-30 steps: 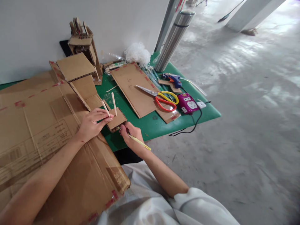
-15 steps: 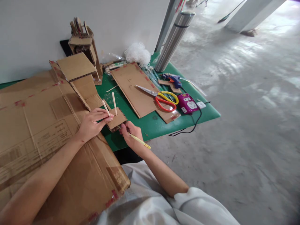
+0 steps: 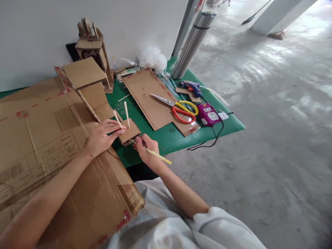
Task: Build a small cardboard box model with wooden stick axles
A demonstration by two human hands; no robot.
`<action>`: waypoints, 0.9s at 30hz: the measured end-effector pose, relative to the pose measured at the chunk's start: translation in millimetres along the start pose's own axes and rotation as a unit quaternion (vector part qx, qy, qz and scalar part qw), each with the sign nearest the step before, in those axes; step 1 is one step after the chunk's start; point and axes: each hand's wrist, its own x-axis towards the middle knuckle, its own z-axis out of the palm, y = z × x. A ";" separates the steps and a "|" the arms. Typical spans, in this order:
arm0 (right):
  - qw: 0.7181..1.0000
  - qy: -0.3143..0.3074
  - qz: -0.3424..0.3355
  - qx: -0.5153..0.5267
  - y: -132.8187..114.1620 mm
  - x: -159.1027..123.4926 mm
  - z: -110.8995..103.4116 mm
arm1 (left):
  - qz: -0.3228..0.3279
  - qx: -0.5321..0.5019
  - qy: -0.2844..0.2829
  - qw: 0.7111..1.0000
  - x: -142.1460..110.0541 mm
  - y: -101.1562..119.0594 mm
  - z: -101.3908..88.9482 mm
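A small cardboard box [image 3: 131,132] sits near the green table's front edge, with two pale wooden sticks standing up from its top. My left hand [image 3: 105,134] is closed with its fingertips around the base of the left stick [image 3: 117,119], at the box's left side. The other stick [image 3: 127,114] stands untouched, slightly tilted. In my right hand [image 3: 147,147] is a yellow pencil [image 3: 158,156], pinched between thumb and fingers. The pencil's front end reaches the box's near side; its tip is too small to make out.
Scissors [image 3: 178,108] with red and yellow handles lie on a flat cardboard sheet [image 3: 147,100]. Behind them are a blue glue gun [image 3: 191,88], a purple power socket block [image 3: 208,114] and a steel flask [image 3: 194,45]. A large flattened carton [image 3: 64,200] covers the left side.
The pencil in my right hand has shifted slightly right and down, its back end farther from the box. My left hand, the sticks and the box have stayed in place.
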 end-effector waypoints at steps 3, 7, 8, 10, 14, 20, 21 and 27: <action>0.999 -0.005 -0.024 -0.035 -1.1 -2.4 -0.7 | 0.001 0.001 0.003 1.000 -0.2 0.1 0.2; 0.994 0.001 -0.076 -0.072 -1.9 -2.8 0.8 | 0.006 0.001 0.007 1.000 0.1 0.7 0.1; 0.992 0.004 -0.091 -0.082 -1.9 -2.7 1.3 | 0.006 0.001 0.007 1.000 0.1 0.8 0.0; 0.987 0.010 -0.125 -0.101 -1.8 -2.6 2.3 | 0.006 0.001 0.006 1.000 0.2 0.8 0.0; 0.970 0.029 -0.200 -0.136 -1.3 -2.7 3.4 | 0.006 -0.001 0.009 1.000 0.2 0.5 0.4; 0.955 0.040 -0.243 -0.166 1.2 -2.8 7.8 | 0.011 -0.005 0.010 1.000 0.9 1.4 0.5; 0.953 0.039 -0.248 -0.167 1.4 -2.5 8.9 | 0.008 -0.005 0.010 1.000 0.9 1.6 0.4; 0.946 0.033 -0.274 -0.167 -0.1 -3.6 9.0 | -0.002 -0.005 0.008 1.000 0.6 2.4 -0.1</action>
